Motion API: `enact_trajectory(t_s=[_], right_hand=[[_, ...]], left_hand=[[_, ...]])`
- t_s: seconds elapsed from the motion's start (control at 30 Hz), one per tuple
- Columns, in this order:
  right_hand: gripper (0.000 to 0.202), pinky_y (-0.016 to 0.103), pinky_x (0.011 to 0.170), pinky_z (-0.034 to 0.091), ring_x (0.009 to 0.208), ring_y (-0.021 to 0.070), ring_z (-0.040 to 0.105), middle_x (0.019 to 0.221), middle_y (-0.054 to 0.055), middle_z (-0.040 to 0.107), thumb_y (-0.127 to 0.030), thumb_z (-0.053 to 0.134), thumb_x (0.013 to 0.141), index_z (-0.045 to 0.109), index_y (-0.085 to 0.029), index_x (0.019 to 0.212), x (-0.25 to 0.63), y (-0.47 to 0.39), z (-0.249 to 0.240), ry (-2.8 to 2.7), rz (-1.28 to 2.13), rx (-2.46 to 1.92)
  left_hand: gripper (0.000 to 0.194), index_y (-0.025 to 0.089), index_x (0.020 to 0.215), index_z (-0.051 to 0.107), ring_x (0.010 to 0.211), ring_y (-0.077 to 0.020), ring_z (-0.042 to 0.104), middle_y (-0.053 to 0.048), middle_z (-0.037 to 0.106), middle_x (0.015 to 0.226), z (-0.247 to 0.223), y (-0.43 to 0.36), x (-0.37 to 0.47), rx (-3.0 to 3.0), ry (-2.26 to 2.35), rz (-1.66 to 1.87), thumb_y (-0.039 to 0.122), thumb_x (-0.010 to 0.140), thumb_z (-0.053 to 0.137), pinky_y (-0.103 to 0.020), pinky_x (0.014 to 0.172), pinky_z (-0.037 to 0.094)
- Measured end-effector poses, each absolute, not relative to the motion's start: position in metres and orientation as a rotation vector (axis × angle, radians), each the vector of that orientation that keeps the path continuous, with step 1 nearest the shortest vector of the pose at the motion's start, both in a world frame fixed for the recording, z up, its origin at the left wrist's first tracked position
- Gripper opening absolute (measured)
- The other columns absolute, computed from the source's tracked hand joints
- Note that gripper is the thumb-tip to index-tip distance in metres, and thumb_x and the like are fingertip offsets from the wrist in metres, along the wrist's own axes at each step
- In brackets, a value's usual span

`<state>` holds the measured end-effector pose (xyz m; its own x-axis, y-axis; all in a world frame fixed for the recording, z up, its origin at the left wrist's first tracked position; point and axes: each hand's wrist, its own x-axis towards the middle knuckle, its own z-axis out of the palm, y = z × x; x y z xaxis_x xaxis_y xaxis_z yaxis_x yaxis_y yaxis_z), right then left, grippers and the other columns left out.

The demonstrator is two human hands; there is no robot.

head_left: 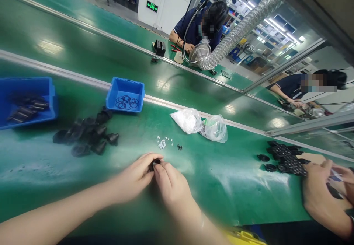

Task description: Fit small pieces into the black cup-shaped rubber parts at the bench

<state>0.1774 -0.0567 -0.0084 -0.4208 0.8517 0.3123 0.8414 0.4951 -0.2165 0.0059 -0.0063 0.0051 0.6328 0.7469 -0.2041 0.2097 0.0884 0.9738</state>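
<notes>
Both of my hands meet over the green work mat, around one small black round part (156, 161). My left hand (139, 173) wraps it from the left, fingers closed. From the other side, my right hand (170, 180) pinches at its rim; whether a smaller piece sits between those fingertips is hidden. Just beyond my fingers lie a scatter of small white pieces (162, 143) and a little cluster of tiny black pieces (179, 147). To the left is a blurred heap of black cup-like parts (88, 134).
A blue bin (110, 99) holds black rings; a larger blue bin (52, 97) holds dark cylindrical parts. Two clear plastic bags (188, 121) lie against the metal rail. At right, a co-worker's hands (320, 189) work beside piled black parts (286, 156). Other people sit beyond the rail.
</notes>
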Motion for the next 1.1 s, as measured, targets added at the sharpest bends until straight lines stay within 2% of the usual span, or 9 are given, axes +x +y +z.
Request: enact_trajectory(t_s=[0.17,0.33,0.5,0.57,0.67,0.77,0.93,1.1], right_hand=[[0.027,0.032,0.064,0.051,0.075,0.0206,0.06,0.089,0.011,0.062,-0.01,0.04,0.096,0.055,-0.013,0.117,0.178,-0.055,-0.012,-2.357,0.134,-1.392],[0.025,0.031,0.063,0.05,0.073,0.0192,0.059,0.084,0.009,0.062,-0.011,0.039,0.096,0.058,-0.015,0.113,0.176,-0.052,-0.006,-2.37,0.137,-1.358],[0.016,0.027,0.073,0.051,0.082,0.0159,0.062,0.087,0.005,0.063,-0.017,0.045,0.095,0.061,-0.02,0.098,0.204,-0.041,0.008,-2.121,0.316,-1.462],[0.014,0.029,0.073,0.051,0.079,0.0169,0.061,0.082,0.005,0.062,-0.018,0.047,0.094,0.061,-0.019,0.091,0.224,-0.035,0.007,-1.958,0.245,-1.671],[0.011,0.03,0.067,0.052,0.071,0.0182,0.06,0.079,0.005,0.06,-0.02,0.051,0.092,0.062,-0.018,0.089,0.246,-0.027,-0.004,-1.883,0.158,-1.869],[0.012,0.031,0.069,0.052,0.074,0.0188,0.062,0.082,0.007,0.06,-0.021,0.051,0.093,0.062,-0.016,0.092,0.249,-0.021,-0.014,-1.903,0.132,-1.862],[0.016,0.032,0.073,0.052,0.079,0.0194,0.061,0.083,0.007,0.06,-0.018,0.046,0.094,0.061,-0.016,0.09,0.243,-0.015,-0.017,-1.903,0.136,-1.847],[0.014,0.029,0.065,0.049,0.07,0.0169,0.058,0.076,0.004,0.059,-0.02,0.051,0.091,0.06,-0.018,0.081,0.243,-0.019,-0.009,-1.851,0.217,-1.803]], left_hand=[[0.042,0.021,0.13,0.044,0.129,-0.0249,0.04,-0.011,0.043,0.139,0.006,-0.005,0.004,1.504,0.857,0.43,0.019,0.088,0.04,-0.042,0.111,0.03],[0.042,0.023,0.13,0.048,0.131,-0.0265,0.038,-0.008,0.047,0.139,0.001,-0.005,0.004,1.449,0.868,0.446,0.023,0.088,0.045,-0.043,0.114,0.026],[0.039,0.025,0.124,0.051,0.125,-0.0284,0.049,-0.008,0.052,0.133,0.0,-0.004,0.011,1.176,0.748,0.509,0.038,0.088,0.052,-0.044,0.108,0.037],[0.043,0.024,0.123,0.049,0.124,-0.0289,0.051,-0.009,0.049,0.135,0.001,-0.004,0.013,1.067,0.699,0.522,0.045,0.087,0.053,-0.043,0.106,0.041],[0.05,0.024,0.123,0.048,0.127,-0.0295,0.048,-0.009,0.05,0.135,0.002,-0.005,0.014,1.011,0.715,0.479,0.051,0.083,0.058,-0.043,0.109,0.038],[0.05,0.024,0.123,0.048,0.129,-0.0289,0.046,-0.009,0.052,0.135,-0.001,-0.005,0.013,1.007,0.72,0.445,0.051,0.082,0.06,-0.044,0.111,0.034],[0.049,0.024,0.122,0.047,0.125,-0.0273,0.05,-0.008,0.054,0.133,-0.004,-0.004,0.014,0.999,0.711,0.412,0.049,0.082,0.061,-0.042,0.11,0.036],[0.048,0.023,0.12,0.048,0.122,-0.0276,0.053,-0.008,0.05,0.135,-0.002,-0.003,0.014,0.929,0.698,0.431,0.046,0.081,0.063,-0.041,0.107,0.04]])
